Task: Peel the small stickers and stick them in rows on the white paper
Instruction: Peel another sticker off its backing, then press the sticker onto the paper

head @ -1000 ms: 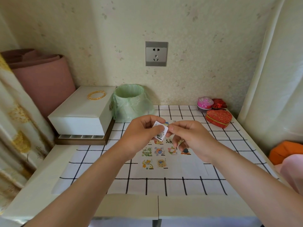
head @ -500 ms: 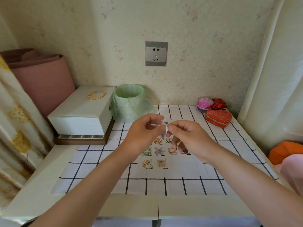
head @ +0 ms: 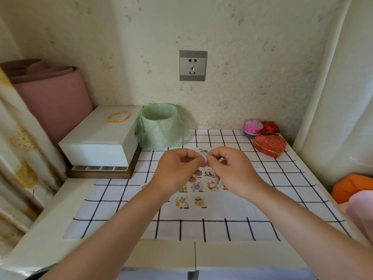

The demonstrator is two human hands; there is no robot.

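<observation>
My left hand [head: 177, 166] and right hand [head: 232, 168] each keep a narrow pinch grip on the small sticker [head: 205, 159]. I should peel slowly from one corner, without creasing.

You are at home, at a small table pushed into a corner of a room.
The wall [head: 252, 57] ahead of you has pale flowered wallpaper and a household socket [head: 193, 65]. A patterned curtain [head: 20, 158] hangs at your left beside a rolled pink mat [head: 52, 93]. On the checked tablecloth [head: 282, 178] sit a white box [head: 96, 142] with a gold bangle [head: 118, 117] on its lid, a little bin [head: 159, 126] lined with a green bag, a red heart-shaped box [head: 269, 145] and a pink trinket pot [head: 252, 127]. Cartoon stickers lie in rows on the white paper [head: 232, 207].
</observation>
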